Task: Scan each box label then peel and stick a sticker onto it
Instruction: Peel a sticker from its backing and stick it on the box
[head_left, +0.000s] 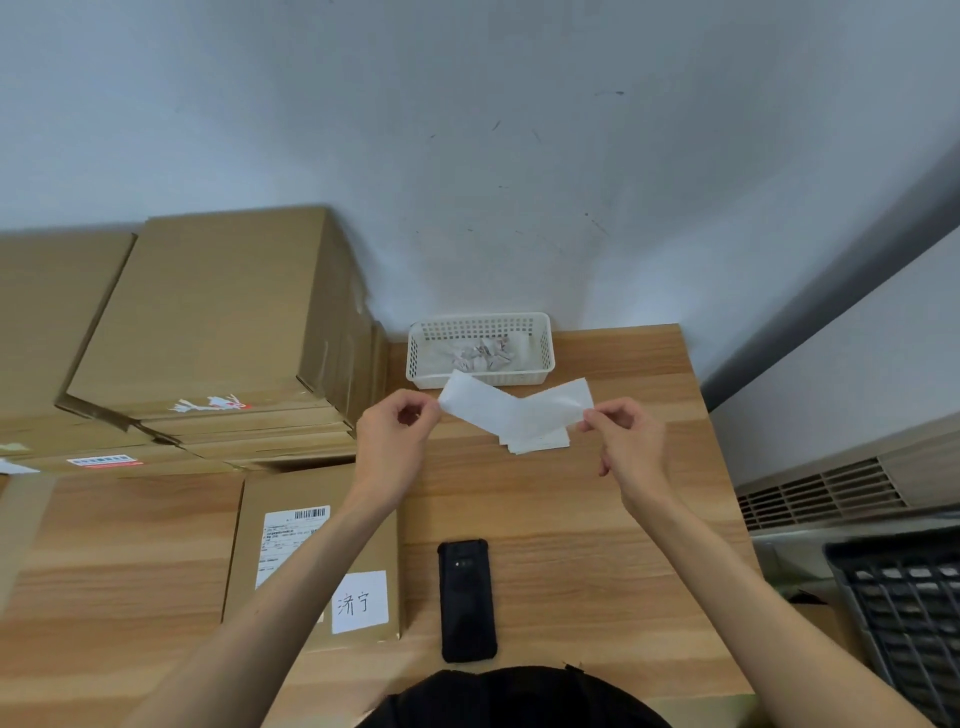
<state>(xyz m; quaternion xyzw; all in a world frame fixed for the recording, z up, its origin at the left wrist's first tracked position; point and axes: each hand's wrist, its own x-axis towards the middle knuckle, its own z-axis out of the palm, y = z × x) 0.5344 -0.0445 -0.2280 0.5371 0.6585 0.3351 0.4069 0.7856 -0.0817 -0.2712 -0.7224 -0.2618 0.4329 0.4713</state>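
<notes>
A flat cardboard box (291, 597) lies on the wooden table (571, 519) in front of me, partly under my left forearm. It bears a printed barcode label (291, 530) and a white sticker with handwritten characters (360, 601). Above the table I hold a white sticker sheet (511, 408) that bends in a V. My left hand (395, 441) pinches its left end and my right hand (628, 441) pinches its right end. More white sheets (540, 444) lie under it. A black handheld scanner (466, 600) rests to the right of the box.
A stack of cardboard boxes (208, 322) fills the left against the wall. A white perforated basket (480, 349) with crumpled paper stands at the table's far edge. A black crate (904, 618) and a vent (821, 493) lie beyond the table's right edge.
</notes>
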